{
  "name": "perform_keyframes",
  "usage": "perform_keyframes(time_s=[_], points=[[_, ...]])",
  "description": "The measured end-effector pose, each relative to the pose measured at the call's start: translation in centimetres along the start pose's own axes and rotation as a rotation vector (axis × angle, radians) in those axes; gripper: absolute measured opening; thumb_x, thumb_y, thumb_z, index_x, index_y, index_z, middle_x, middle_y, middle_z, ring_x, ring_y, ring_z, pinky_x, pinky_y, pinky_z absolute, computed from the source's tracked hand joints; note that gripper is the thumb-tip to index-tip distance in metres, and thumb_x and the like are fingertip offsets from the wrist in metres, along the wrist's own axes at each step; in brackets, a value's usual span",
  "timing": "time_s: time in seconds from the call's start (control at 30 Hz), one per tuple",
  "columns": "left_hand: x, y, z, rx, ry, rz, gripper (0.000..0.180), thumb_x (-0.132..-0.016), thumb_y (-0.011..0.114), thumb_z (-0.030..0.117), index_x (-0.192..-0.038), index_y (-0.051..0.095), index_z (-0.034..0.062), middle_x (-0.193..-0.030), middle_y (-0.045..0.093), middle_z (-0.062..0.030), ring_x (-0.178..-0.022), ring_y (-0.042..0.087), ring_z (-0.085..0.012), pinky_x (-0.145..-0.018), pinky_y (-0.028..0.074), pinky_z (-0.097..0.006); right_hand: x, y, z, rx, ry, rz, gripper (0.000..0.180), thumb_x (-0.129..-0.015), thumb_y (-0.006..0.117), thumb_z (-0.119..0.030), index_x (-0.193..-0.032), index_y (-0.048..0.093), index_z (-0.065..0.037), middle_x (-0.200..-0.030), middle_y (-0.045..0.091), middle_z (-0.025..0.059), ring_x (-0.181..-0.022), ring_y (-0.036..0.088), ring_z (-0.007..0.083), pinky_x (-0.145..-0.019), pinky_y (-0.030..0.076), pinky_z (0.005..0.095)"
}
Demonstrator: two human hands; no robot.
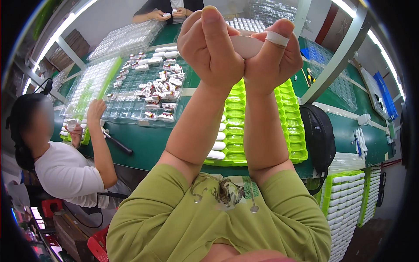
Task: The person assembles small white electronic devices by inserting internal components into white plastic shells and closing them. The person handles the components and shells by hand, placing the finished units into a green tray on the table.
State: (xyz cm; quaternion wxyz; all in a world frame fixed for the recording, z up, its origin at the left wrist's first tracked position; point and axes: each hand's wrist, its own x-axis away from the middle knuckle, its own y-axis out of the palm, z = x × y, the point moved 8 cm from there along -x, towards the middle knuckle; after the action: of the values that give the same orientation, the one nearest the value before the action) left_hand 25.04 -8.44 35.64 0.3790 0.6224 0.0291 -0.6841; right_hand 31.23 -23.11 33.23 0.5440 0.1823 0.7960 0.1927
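Raised together over the far side of the bench, my left hand (pixel 210 52) and my right hand (pixel 272 59) both grip a smooth white rounded plastic piece (pixel 247 46). Thumbs point up and fingers curl around its ends, hiding part of it. White tape wraps my right thumb. Beneath my forearms lies a bright green moulded tray (pixel 235 127) with rows of oval hollows. Several white oval pieces (pixel 217 155) sit along its left side.
To the left, a clear plastic tray (pixel 131 114) holds many small white-and-red parts (pixel 159 89). A co-worker (pixel 65 161) sits there handling a white piece; another person works opposite. A black bag (pixel 318 139) hangs at the right bench edge, near a grey post (pixel 334 56).
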Motion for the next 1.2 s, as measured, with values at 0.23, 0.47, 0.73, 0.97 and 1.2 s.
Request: perform_keyframes(time_s=[0.23,0.47,0.73,0.97,1.2], points=[[1.5,-0.4,-4.6,-0.123,-0.130,0.014,0.048,-0.102,0.048,0.019,-0.058,0.054,0.0007,-0.053,0.054,-0.0105,-0.046,0.050,-0.0243,-0.048,0.037,-0.037,0.5,1.8,1.7,0.026,-0.036,-0.145,0.049,-0.096,0.065,-0.026,-0.056,0.046,-0.005,-0.053,0.043,-0.0012,-0.052,0.037,0.0088,-0.048,0.030,0.0288],[6.3,-0.5,-7.2,-0.150,-0.292,-0.091,0.056,-0.104,0.042,0.029,-0.059,0.060,0.0018,-0.058,0.055,-0.0028,-0.053,0.047,-0.0108,-0.052,0.038,-0.030,2.3,-1.6,7.0,0.136,0.135,-0.119,0.051,-0.096,0.064,-0.036,-0.058,0.058,-0.003,-0.052,0.051,-0.0016,-0.051,0.045,0.0056,-0.049,0.035,0.0236],[14.7,-4.2,-8.7,0.393,-1.080,-0.376,0.059,-0.090,0.072,0.013,-0.135,0.037,-0.0025,-0.095,0.067,-0.0109,-0.073,0.065,-0.0125,-0.057,0.053,-0.024,6.4,-3.2,6.3,0.087,0.137,-0.434,0.036,-0.095,0.066,-0.024,-0.068,0.052,-0.005,-0.067,0.055,0.0008,-0.064,0.047,0.0094,-0.057,0.039,0.0299],[17.0,-9.1,-7.0,0.313,-1.072,-0.527,0.067,-0.087,0.070,-0.002,-0.143,0.034,0.0012,-0.105,0.068,-0.0138,-0.093,0.067,-0.0152,-0.078,0.058,-0.030,14.1,-6.8,9.4,-0.145,1.213,-0.774,0.027,-0.094,0.067,-0.021,-0.110,0.062,0.001,-0.094,0.066,0.0040,-0.076,0.057,0.0083,-0.068,0.048,0.0238],[19.6,-11.3,-6.9,0.271,-1.033,-0.626,0.078,-0.083,0.073,-0.004,-0.148,0.030,0.0036,-0.114,0.067,-0.0144,-0.103,0.066,-0.0173,-0.085,0.055,-0.029,17.0,-8.3,8.6,-0.205,1.281,-0.957,0.031,-0.091,0.069,-0.009,-0.118,0.061,0.003,-0.101,0.068,0.0068,-0.084,0.062,0.0113,-0.073,0.051,0.0268]])
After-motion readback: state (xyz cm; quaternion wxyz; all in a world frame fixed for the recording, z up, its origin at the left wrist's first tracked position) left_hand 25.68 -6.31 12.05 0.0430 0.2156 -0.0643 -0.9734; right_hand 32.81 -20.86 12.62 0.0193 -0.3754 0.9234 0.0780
